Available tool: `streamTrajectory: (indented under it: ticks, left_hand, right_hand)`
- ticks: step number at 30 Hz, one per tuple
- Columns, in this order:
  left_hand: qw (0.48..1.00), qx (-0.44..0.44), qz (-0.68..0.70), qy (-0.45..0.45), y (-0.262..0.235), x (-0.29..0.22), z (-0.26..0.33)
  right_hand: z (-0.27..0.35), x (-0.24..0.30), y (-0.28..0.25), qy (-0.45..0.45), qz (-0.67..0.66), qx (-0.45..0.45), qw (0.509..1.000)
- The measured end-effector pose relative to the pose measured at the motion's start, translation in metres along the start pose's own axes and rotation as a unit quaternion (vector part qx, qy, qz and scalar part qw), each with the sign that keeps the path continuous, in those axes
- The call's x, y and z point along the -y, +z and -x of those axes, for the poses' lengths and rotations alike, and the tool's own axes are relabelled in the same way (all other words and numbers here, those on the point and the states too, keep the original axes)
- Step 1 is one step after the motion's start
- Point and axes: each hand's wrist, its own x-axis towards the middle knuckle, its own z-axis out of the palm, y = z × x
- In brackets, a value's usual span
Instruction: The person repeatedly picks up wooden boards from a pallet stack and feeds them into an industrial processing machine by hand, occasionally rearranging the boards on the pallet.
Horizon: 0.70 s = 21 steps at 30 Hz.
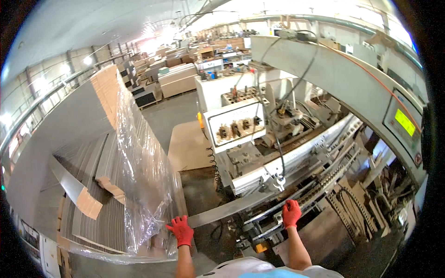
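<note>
A red glove covers my left hand (pixel 181 230), whose fingers are spread. It is at the left end of a long narrow grey board (pixel 227 208), beside the plastic wrap (pixel 155 199) of a stack of panels. The board runs right and away from me, along the front of a woodworking machine (pixel 248 160). My right hand (pixel 291 214), also in a red glove, is closed above the machine's front rails (pixel 266 211). Whatever its fingers may hold is hidden.
Tall stacked grey panels (pixel 60 125) stand at my left, some pieces leaning out. A beam with a lit control screen (pixel 405 122) arches over the right side. A coiled hose (pixel 214 164) hangs by the machine. Behind are more board stacks (pixel 178 79).
</note>
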Motion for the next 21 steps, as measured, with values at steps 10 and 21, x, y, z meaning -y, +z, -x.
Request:
streamTrajectory:
  ticks: [10, 21]
  left_hand:
    - [0.99, 0.108, 0.006, 0.09, -0.011, 0.025, -0.018]
    - [0.969, 0.144, 0.121, 0.16, -0.078, 0.013, 0.14]
  right_hand:
    - [0.053, 0.023, -0.014, 0.266, -0.439, 0.093, 0.853]
    - [0.206, 0.033, -0.054, 0.248, -0.464, 0.454, 0.719]
